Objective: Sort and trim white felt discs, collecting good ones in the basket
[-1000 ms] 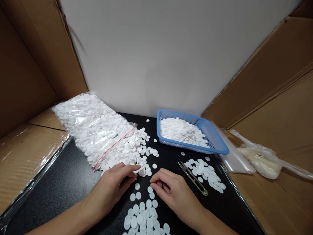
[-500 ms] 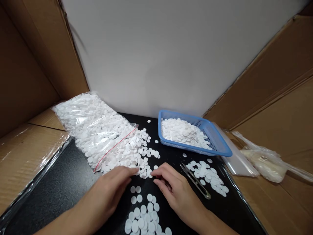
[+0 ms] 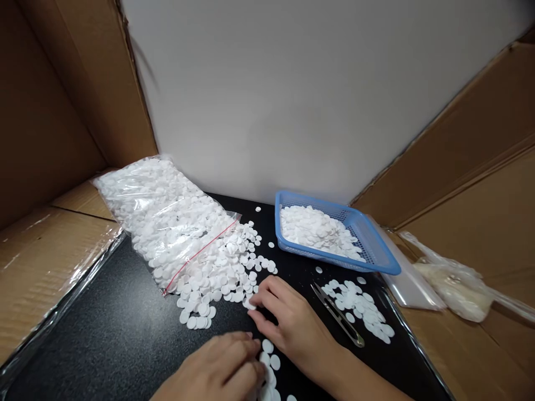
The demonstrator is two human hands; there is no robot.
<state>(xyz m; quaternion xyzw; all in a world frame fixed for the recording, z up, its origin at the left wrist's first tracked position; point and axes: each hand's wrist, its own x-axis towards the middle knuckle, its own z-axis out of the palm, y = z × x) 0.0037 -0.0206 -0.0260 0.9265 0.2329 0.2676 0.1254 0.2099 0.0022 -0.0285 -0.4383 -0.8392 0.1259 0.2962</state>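
White round discs spill from a clear plastic bag (image 3: 163, 214) with a red seal line onto the black tabletop. At the edge of that spilled heap (image 3: 228, 273), my right hand (image 3: 288, 323) has thumb and forefinger close together on a white disc. My left hand (image 3: 225, 365) is lower, palm down with fingers bent, over the left part of the near group of discs (image 3: 270, 376); whatever lies under its fingertips is hidden. Right of my right hand is another flat group of discs (image 3: 368, 312).
A blue basket (image 3: 382, 253) holding many white discs stands at the back. Metal thread snips (image 3: 338, 314) lie right of my right hand. Clear plastic sheets (image 3: 412, 284) and a knotted plastic bag (image 3: 455, 284) rest on the cardboard at right. A grey panel (image 3: 267, 100) rises behind.
My left hand has moved down from the heap's edge to the near discs, covering part of them. My right hand has shifted slightly left and its fingertips now meet a disc. The view has shifted slightly.
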